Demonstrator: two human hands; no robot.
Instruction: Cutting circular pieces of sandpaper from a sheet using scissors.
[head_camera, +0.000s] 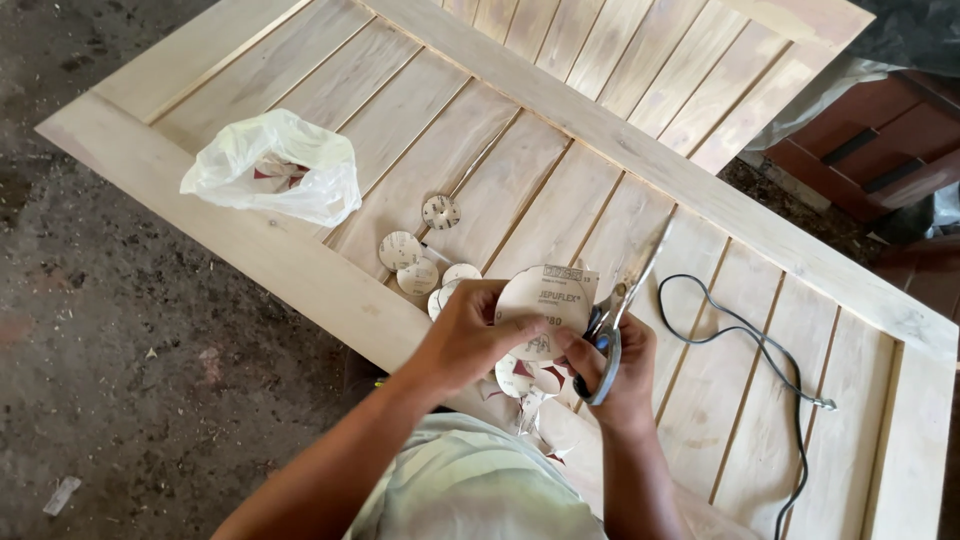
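Being trimmed right now is a sandpaper sheet (545, 300), held just above the slatted wooden door panel (300, 265) that lies flat and serves as the bench. The sheet is pinched at its near edge by the left hand (470, 335), fingers closed on it, thumb on top. The scissors (625, 300) are gripped by the right hand (620, 375), fingers closed through the blue handles, blades raised along the sheet's right edge. A rounded outline is already seen on the sheet, so the curve is best followed by turning the paper into the blades rather than swinging the scissors; short bites would likely keep the edge smooth. The left fingertips should be kept clear of the blade line. Finished small discs (420, 265) are scattered on the slats just beyond the hands, with offcuts (530, 385) beneath them. Farther up lies a crumpled white plastic bag (275, 170). A black cable (760, 350) snakes across the panel to the right.
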